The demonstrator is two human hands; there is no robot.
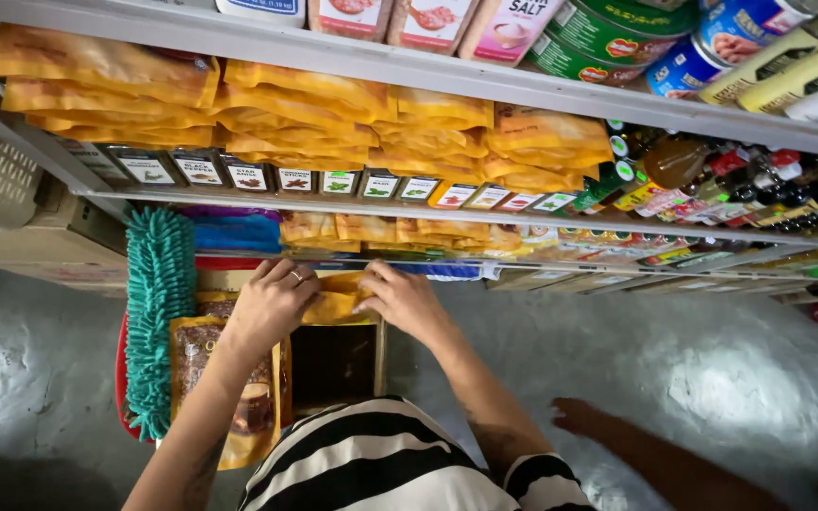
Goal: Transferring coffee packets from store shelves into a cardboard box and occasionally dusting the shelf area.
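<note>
Setting: grey concrete floor (pixel 712 378) below a tall shop shelving unit (pixel 428 71) with four shelf edges in view.
Left hand: your left hand (pixel 272 305), one ring on a finger, is closed with its fingers curled over the left end of a yellow packet (pixel 333 301).
Right hand: your right hand (pixel 404 301) pinches the right end of the same packet, fingers bent around it.
Packet position: at the front edge of the lowest shelf, between your two hands, above an open cardboard box (pixel 333 364).
Beside the box: one brown pouch (pixel 229 378) under your left forearm; one teal mop head (pixel 158 312) hanging at the shelf's left end.
Upper shelves: stacked orange packets (pixel 295 118); a row of small spice jars (pixel 333 180), too many to count surely; dark sauce bottles (pixel 759 185) towards the right end.
</note>
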